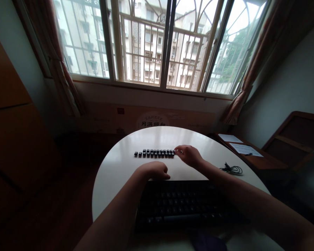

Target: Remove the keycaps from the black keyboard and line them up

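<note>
Two rows of small black keycaps (pixel 157 153) stand on the white round table (pixel 115 177), the front row reaching farther left. At their right end my right hand (pixel 189 155) is closed in a pinch, its fingertips on a keycap at the end of the rows. Nearer to me, my left hand (pixel 155 170) rests curled in a loose fist between the keycaps and the keyboard; nothing shows in it, though its inner fingers are hidden. The black keyboard (pixel 179 202) lies under and between my forearms, its upper part dark and its keys hard to make out.
A coiled black cable (pixel 232 169) lies on the table beyond my right forearm. To the right stands a wooden side table (pixel 267 161) with paper sheets (pixel 246 150) and a pen (pixel 248 154). A long cardboard box (pixel 193 116) is behind the table, below the window. Something purple (pixel 208 241) is at the bottom edge.
</note>
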Demonstrator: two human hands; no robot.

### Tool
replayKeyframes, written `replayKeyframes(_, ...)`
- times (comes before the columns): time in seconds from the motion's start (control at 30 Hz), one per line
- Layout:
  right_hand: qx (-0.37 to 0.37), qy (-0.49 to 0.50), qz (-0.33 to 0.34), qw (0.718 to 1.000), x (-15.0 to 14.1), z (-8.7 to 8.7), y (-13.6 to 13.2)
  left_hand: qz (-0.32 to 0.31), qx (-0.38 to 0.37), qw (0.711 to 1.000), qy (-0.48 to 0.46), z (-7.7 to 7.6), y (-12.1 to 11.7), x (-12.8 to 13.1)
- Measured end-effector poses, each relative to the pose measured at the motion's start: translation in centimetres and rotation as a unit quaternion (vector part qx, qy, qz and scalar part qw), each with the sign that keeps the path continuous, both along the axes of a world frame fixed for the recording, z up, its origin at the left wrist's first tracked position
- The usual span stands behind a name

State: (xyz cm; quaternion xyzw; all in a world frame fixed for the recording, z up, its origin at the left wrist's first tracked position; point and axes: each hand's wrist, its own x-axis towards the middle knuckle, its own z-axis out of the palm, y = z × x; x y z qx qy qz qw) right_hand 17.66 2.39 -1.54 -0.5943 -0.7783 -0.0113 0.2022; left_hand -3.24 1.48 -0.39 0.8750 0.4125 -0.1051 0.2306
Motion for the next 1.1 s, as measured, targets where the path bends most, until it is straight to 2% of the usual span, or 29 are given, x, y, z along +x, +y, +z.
replayKeyframes(0.07, 0.03, 0.023, 0.019, 0.999, 1.0, 0.9, -1.6, -0.003, 0.001, 1.0, 0.003, 0.0, 0.0, 0.0)
replayKeyframes(0.17, 0.088, 0.123, 0.082, 0.985, 3.2, 2.1, -4.3, 0.002, 0.001, 1.0, 0.004, -0.1, 0.2, 0.0)
replayKeyframes(0.23, 0.09, 0.181, 0.084, 0.976, 5.0, 2.6, -6.0, 0.002, 0.002, 1.0, 0.006, -0.2, 0.2, 0.0)
replayKeyframes(0.3, 0.057, 0.246, 0.046, 0.967, 6.8, 2.7, -7.5, 0.001, 0.005, 1.0, 0.009, -0.3, 0.3, 0.0)
replayKeyframes(0.37, -0.009, 0.324, 0.024, 0.946, 8.2, 2.3, -8.7, 0.002, 0.01, 1.0, 0.012, -0.3, 0.3, 0.1)
replayKeyframes(0.5, -0.111, 0.463, 0.057, 0.877, 9.2, 0.9, -9.9, 0.009, 0.017, 1.0, 0.016, -0.3, 0.2, 0.1)
replayKeyframes(0.57, -0.136, 0.511, 0.07, 0.846, 8.9, 0.0, -10.0, 0.013, 0.015, 1.0, 0.015, -0.2, 0.2, 0.1)
replayKeyframes(0.63, -0.139, 0.535, 0.075, 0.83, 8.3, -1.0, -10.1, 0.018, 0.015, 1.0, 0.014, -0.2, 0.1, 0.2)
replayKeyframes(0.8, -0.128, 0.523, 0.091, 0.837, 7.1, -2.7, -10.6, 0.026, 0.008, 0.999, 0.019, 0.2, 0.1, 0.4)
replayKeyframes(0.9, -0.115, 0.511, 0.104, 0.845, 7.2, -2.7, -10.9, 0.027, 0.005, 0.999, 0.023, 0.3, 0.1, 0.5)
replayKeyframes(1.1, -0.118, 0.533, 0.099, 0.832, 7.8, -2.4, -11.1, 0.029, 0.009, 0.999, 0.025, 0.2, 0.3, 0.7)
